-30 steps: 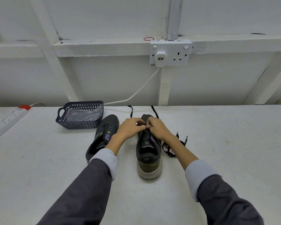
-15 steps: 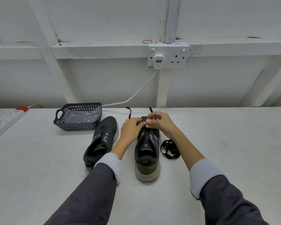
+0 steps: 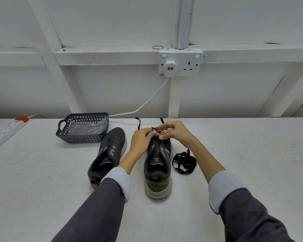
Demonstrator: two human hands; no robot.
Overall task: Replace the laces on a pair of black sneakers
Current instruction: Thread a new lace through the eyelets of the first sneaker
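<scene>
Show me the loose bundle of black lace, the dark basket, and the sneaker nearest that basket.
loose lace bundle (image 3: 183,157): head view, on its tangled loops.
basket (image 3: 82,137): head view, on its near wall.
sneaker by the basket (image 3: 112,151): head view, on its upper at the purple mark.

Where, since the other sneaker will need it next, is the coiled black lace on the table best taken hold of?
Pinch the free end that juts out at the far edge of the coiled lace, coming from above and the right: the sneaker stands close on its left, and the rest lies flat in tangled loops likely to snag.
</scene>
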